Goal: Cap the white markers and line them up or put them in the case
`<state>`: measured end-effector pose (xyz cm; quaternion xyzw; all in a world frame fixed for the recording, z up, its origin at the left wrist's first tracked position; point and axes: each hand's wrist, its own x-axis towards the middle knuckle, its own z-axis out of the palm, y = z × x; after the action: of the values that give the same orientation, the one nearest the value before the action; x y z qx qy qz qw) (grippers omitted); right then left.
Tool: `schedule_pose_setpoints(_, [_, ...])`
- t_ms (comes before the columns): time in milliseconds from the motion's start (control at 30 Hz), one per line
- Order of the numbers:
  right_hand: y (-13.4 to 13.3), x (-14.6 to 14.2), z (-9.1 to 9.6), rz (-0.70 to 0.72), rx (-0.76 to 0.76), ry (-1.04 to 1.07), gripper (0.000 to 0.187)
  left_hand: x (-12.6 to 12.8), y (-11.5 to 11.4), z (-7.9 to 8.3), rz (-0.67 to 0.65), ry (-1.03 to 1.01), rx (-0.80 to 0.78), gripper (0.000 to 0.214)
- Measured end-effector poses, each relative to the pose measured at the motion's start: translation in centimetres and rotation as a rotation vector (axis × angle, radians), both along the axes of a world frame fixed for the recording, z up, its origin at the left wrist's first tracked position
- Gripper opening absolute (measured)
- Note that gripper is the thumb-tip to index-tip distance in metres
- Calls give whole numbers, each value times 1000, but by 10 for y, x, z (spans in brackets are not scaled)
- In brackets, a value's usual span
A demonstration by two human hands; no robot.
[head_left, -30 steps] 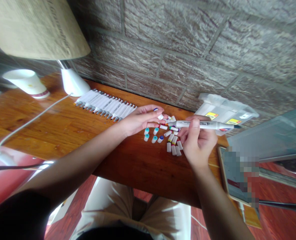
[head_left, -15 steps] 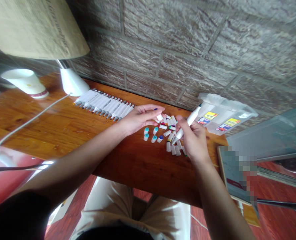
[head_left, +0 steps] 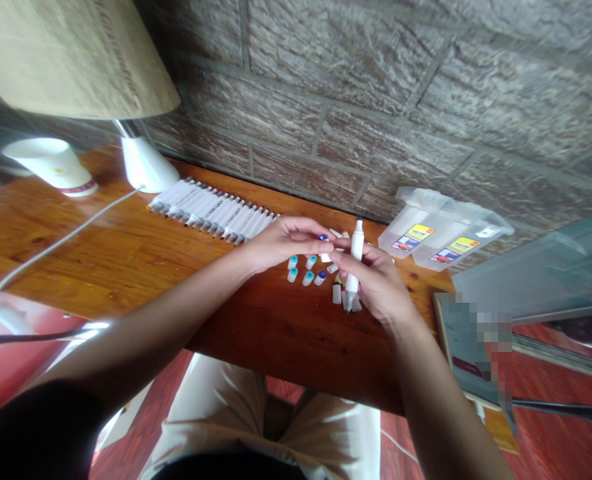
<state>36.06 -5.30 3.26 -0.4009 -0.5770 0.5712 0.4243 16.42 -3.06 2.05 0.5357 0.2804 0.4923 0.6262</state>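
Head view: the person's left hand (head_left: pixel 280 244) and right hand (head_left: pixel 379 280) meet above a wooden bench (head_left: pixel 271 330). The fingers of the left hand pinch a small white cap with a blue end (head_left: pixel 325 249), held up off the wood. The fingers of the right hand grip a white marker (head_left: pixel 356 250) around its barrel, close to upright, its narrow dark tip pointing up and its grey end down. The right thumb and fingertips reach the pinched cap; whether they press on it cannot be told.

Below the left hand, four teal-topped caps (head_left: pixel 293 274) and one blue-topped cap (head_left: pixel 321 277) stand near one another on the bench. More white caps (head_left: pixel 337 293) lie beneath the right hand and the marker, partly hidden by them. Beyond the left forearm, a row of markers (head_left: pixel 216 210) lies side by side, slanting along the back of the bench toward the white base of a lamp (head_left: pixel 149 163). A paper cup (head_left: pixel 53 165) sits left of the lamp. To the right, clear plastic cases (head_left: pixel 446 233) with yellow labels stand near the stone-patterned wall (head_left: pixel 376 127).
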Motion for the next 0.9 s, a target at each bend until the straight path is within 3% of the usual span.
schedule_pose_setpoints(300, [-2,-1,4,130,-66,7,25,-2,-3,1,-121,75,42,36])
schedule_pose_setpoints(600, [4,8,13,8,-195,17,32,2,0,0,140,134,145,38])
schedule_pose_setpoints(900, [6,3,14,45,-430,235,35,2,-3,2,87,120,176,40])
